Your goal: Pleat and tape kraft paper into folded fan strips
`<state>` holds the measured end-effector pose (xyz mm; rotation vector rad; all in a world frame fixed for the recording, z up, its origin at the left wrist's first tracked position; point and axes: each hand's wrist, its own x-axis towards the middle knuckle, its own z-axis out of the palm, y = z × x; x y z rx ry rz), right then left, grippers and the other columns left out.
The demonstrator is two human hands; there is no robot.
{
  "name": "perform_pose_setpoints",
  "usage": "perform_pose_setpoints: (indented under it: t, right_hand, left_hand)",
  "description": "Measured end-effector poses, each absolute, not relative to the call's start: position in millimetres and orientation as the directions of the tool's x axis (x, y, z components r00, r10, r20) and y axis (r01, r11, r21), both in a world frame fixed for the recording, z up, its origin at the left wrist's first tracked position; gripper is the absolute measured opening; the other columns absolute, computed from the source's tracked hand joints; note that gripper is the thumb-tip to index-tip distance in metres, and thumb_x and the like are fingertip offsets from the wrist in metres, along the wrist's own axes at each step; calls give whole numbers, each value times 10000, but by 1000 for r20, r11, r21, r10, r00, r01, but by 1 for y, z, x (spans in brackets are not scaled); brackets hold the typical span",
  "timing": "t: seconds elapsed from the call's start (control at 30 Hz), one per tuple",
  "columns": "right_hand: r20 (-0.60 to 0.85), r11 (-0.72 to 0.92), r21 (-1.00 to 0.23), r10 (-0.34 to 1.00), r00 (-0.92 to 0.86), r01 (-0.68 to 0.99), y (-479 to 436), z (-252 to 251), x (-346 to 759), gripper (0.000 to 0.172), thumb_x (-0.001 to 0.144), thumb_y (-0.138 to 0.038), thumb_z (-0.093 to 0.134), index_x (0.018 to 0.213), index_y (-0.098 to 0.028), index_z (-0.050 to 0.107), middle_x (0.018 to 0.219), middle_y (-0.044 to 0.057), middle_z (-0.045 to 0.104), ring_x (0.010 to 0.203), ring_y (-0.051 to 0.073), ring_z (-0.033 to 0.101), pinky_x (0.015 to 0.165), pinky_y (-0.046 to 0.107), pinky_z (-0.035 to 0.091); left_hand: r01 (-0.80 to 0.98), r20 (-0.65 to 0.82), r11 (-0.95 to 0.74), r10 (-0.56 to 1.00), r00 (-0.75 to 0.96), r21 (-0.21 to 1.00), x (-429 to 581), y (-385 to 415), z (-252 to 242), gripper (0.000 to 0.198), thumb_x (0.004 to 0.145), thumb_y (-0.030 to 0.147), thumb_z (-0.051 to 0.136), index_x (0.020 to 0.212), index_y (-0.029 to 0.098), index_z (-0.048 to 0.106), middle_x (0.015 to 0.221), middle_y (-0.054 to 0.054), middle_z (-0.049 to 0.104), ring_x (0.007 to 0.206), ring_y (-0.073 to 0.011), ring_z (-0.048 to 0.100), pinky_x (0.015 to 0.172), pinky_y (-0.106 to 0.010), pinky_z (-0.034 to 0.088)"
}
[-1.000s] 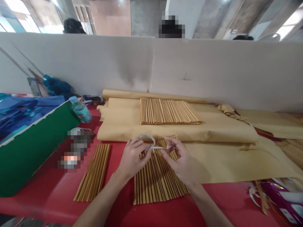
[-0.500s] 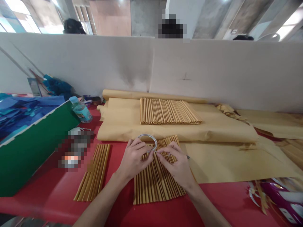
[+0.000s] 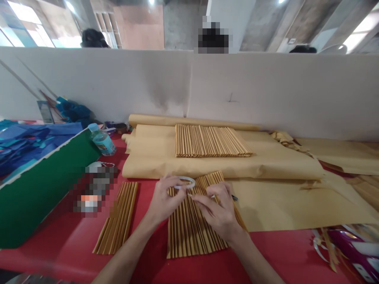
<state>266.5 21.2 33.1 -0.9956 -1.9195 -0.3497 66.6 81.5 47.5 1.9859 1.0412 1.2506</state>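
Note:
My left hand (image 3: pixel 164 201) holds a thin white tape roll (image 3: pixel 186 182) low over the top of a pleated gold paper sheet (image 3: pixel 189 232) on the red table (image 3: pixel 74 252). My right hand (image 3: pixel 215 211) presses its fingers on the pleats beside the roll, with a dark pen-like tip (image 3: pixel 234 198) poking out past its fingers. The two hands almost touch at the fingertips.
A second pleated gold stack (image 3: pixel 210 141) lies on rolled kraft paper (image 3: pixel 272 165) behind. A narrow pleated strip (image 3: pixel 117 219) lies left. A green board (image 3: pixel 38 189), a water bottle (image 3: pixel 102 140), blue paper (image 3: pixel 26 138), and shiny ribbon (image 3: pixel 349 244) at the right corner surround the work. A grey partition (image 3: pixel 266 90) stands behind.
The tape roll has come down from upright to nearly flat on the pleats. My right hand moved left and down onto the pleated sheet, closing the gap to the left hand.

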Motion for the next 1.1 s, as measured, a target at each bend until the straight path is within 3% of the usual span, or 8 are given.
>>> perform_pose_setpoints:
  t: [0.13,0.23,0.33,0.4,0.5,0.67,0.83,1.1]
  right_hand:
    - [828,630,-263,536,-164,731,18,31,270,276,910,-61,668,1059,-289,715,955,27,490,894,178,559,843,383,479]
    - [790,578,-407,611,-45,708,20,30,268,306,929,-132,671,1177,-308,699,1154,70,506,1088,221,557,911,402,503]
    - [730,535,-495,683,-6,685,21,29,265,392,948,-174,642,1300,-347,661,1380,84,446,1289,265,490,997,450,489]
    - [676,513,-558,737,-1,652,20,29,263,385,958,-196,623,1297,-371,667,1483,65,381,1366,279,443,1014,457,492]
    - [600,487,-652,800,3,582,17,32,261,339,965,-243,616,1265,-384,686,1534,39,351,1394,273,433,1027,445,508]
    - [527,479,-750,850,-27,456,15,35,260,299,976,-283,606,1246,-378,693,1506,43,415,1404,257,445,1108,468,470]
    - [463,445,-825,886,-36,349,17,32,260,286,981,-328,611,1254,-358,690,1461,66,478,1402,263,460,1169,522,404]
    - [445,430,-861,895,-5,273,18,25,249,466,988,-331,602,1448,-329,528,1437,102,578,1326,251,557,1005,447,542]
  left_hand:
    - [444,501,-444,865,-12,778,42,106,45,227,935,315,573,852,203,753,785,-29,717,799,-208,613,777,-327,477]
    - [662,556,-410,831,-12,627,29,122,44,229,944,320,578,1028,204,757,1085,-86,743,1062,-274,617,984,-432,457]
    - [773,587,-329,807,-68,543,27,126,47,302,925,263,578,1195,199,698,1343,-130,651,1282,-343,525,1093,-537,383]
    - [726,604,-381,795,-59,573,32,118,49,286,941,259,563,1195,205,684,1318,-124,661,1278,-331,536,1098,-526,391]
    - [428,525,-515,845,105,743,46,97,50,201,991,301,554,1093,217,705,1130,-75,727,1105,-245,644,1007,-405,481]
    - [49,368,-394,890,270,918,73,71,48,173,965,335,654,1063,208,719,1010,-59,728,937,-192,665,843,-310,513]
    - [57,439,-465,864,245,883,77,68,54,107,959,275,659,888,203,691,898,-30,693,876,-172,641,823,-300,492]
    - [161,480,-504,861,169,848,80,55,51,102,962,240,640,879,204,688,898,-26,681,887,-170,635,835,-293,494]
